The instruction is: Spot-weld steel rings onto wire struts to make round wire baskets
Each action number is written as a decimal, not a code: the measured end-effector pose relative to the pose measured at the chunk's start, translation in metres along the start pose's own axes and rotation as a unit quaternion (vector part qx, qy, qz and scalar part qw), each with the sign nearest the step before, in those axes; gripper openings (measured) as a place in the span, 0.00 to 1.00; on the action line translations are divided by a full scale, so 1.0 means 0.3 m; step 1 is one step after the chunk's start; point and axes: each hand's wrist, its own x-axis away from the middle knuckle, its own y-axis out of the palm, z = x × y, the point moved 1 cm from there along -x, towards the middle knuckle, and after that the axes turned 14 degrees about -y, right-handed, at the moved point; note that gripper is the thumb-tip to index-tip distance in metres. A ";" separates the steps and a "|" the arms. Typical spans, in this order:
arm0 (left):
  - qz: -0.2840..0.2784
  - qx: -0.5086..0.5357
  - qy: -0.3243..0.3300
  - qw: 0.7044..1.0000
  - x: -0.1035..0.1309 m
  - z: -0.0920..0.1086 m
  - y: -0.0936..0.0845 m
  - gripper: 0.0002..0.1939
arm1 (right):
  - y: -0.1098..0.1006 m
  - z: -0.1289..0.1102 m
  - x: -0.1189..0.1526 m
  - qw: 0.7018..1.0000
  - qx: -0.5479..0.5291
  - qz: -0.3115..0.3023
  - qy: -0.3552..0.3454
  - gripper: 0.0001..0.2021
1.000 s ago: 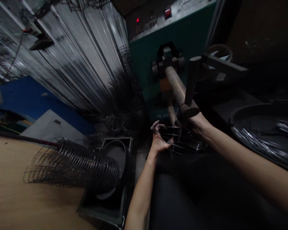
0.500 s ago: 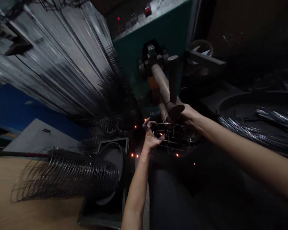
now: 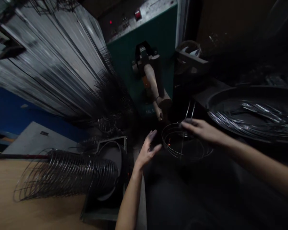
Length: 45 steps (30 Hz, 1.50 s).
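A round wire basket frame [image 3: 181, 153] with a two-wire handle hangs from my right hand [image 3: 194, 127], whose fingers are closed on it near the handle's base. My left hand [image 3: 148, 150] is empty, thumb and fingers spread, just left of the frame and apart from it. Beyond both hands, the welding machine [image 3: 144, 80] has a green body and thick cylindrical electrode arms [image 3: 164, 102]. A small orange spark glows at the frame's left side.
Several wire rings [image 3: 81, 172] hang bunched on a rod at the left, beside a metal bin [image 3: 100, 212]. On the right, a dark round tray [image 3: 213, 99] holds loose bent wires [image 3: 261, 118]. Long metal rods [image 3: 52, 54] stretch across the upper left.
My right hand has drawn the wire frame away from the electrode arms, down and to the right. My left hand has come off the frame. Most flying sparks are gone.
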 end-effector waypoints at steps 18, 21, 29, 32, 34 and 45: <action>-0.067 0.077 -0.003 0.995 0.107 0.326 0.048 0.24 | -0.348 -0.205 0.183 0.897 0.338 -0.134 -0.252 0.24; -0.074 0.087 -0.002 0.993 0.117 0.340 -0.011 0.23 | -0.329 -0.256 0.166 0.913 0.300 -0.144 -0.234 0.22; -0.074 0.247 -0.134 0.957 0.106 0.197 0.069 0.26 | -0.286 -0.146 0.294 0.980 0.074 -0.168 0.070 0.17; -0.098 0.220 -0.178 0.954 0.122 0.124 0.160 0.26 | -0.265 -0.039 0.367 0.973 0.023 -0.151 0.174 0.21; -0.063 0.123 -0.139 0.980 0.124 0.087 0.203 0.23 | -0.261 0.014 0.401 0.971 0.032 -0.131 0.199 0.22; 0.074 -0.409 -0.010 0.909 0.052 -0.038 0.277 0.26 | -0.238 0.101 0.318 0.943 0.305 -0.120 0.061 0.14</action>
